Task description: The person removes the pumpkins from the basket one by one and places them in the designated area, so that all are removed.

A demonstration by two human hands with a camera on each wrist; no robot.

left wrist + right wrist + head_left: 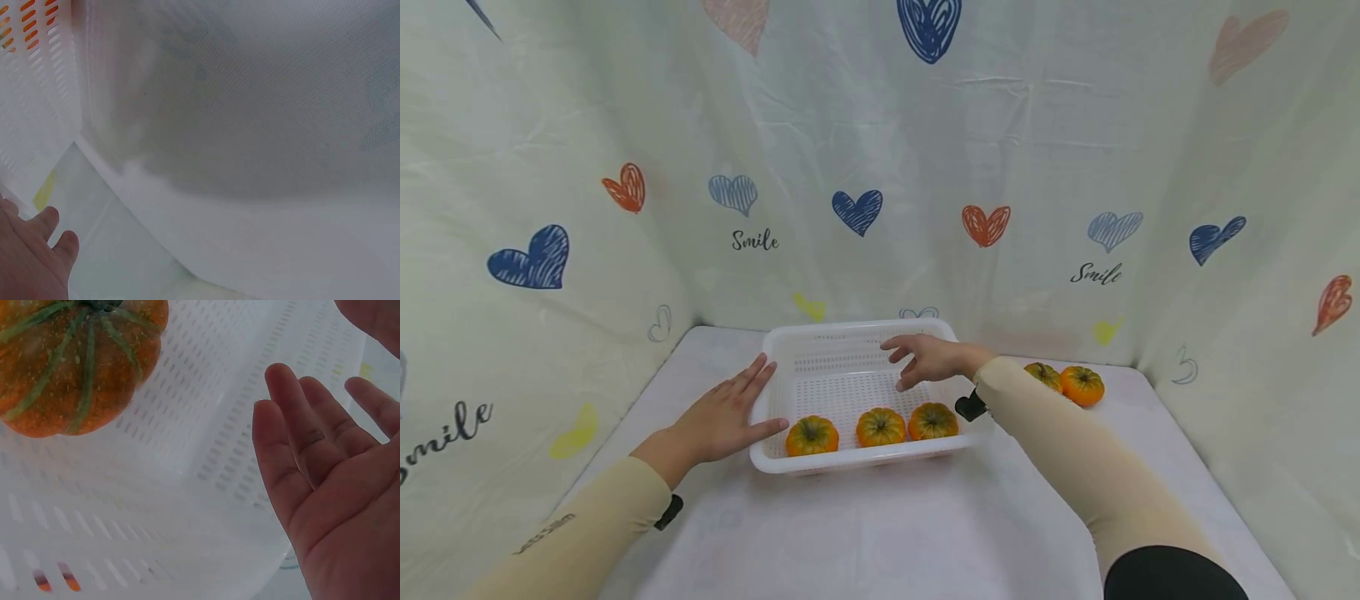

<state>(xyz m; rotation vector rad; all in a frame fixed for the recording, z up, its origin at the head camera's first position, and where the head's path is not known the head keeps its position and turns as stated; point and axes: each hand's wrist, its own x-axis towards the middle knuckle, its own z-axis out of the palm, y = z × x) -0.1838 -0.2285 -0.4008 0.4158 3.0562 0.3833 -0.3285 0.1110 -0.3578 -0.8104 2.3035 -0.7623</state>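
A white perforated basket (pixel 850 456) holds three small orange-green pumpkins along its near side: left (pixel 812 436), middle (pixel 881 427) and right (pixel 933 421). My left hand (pixel 722 414) lies with spread fingers at the basket's left rim; in the left wrist view this hand (pixel 34 253) shows beside the basket wall (pixel 37 94). Over the basket's right part hovers my right hand (pixel 928 358), fingers loosely bent and holding nothing. The right wrist view shows that hand (pixel 344 475) with its palm empty, apart from a pumpkin (pixel 81 369) in the basket.
Two more pumpkins, one (pixel 1043 377) partly behind my right sleeve and one (pixel 1082 386) beside it, sit on the white-covered table (pixel 865 533) right of the basket. A curtain (pixel 910 142) printed with hearts surrounds the table's back and sides.
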